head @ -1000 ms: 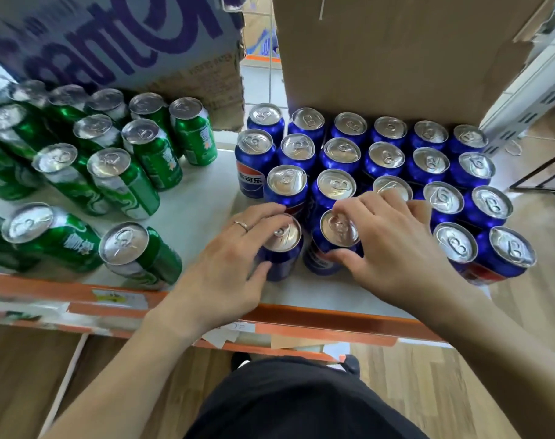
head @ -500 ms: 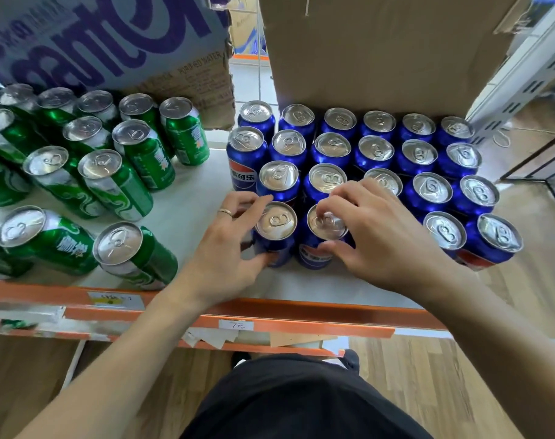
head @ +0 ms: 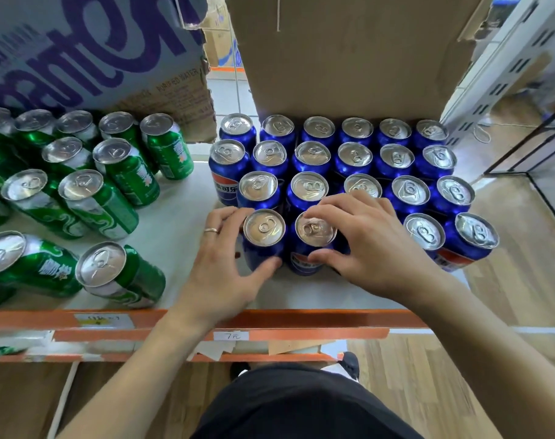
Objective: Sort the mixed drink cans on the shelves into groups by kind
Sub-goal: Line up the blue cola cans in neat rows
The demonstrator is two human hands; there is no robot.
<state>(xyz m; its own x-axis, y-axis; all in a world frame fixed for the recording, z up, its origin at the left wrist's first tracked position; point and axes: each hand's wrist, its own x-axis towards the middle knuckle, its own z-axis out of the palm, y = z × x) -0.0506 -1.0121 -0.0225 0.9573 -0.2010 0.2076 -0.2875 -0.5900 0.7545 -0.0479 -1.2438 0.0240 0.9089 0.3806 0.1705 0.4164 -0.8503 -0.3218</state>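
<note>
Left hand (head: 219,274) slid round glossy can (head: 263,229); right hand (head: 374,248) grips neighbour (head: 314,232).

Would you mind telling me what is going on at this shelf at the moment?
Drink cans are being sorted by kind on a shelf. The left hand grips the front blue can, and the right hand grips the neighbouring blue can beside it. The other blue cans stand in rows on the right, in front of a cardboard box. The green cans are grouped on the left, with a bare strip of shelf between the two kinds.
</note>
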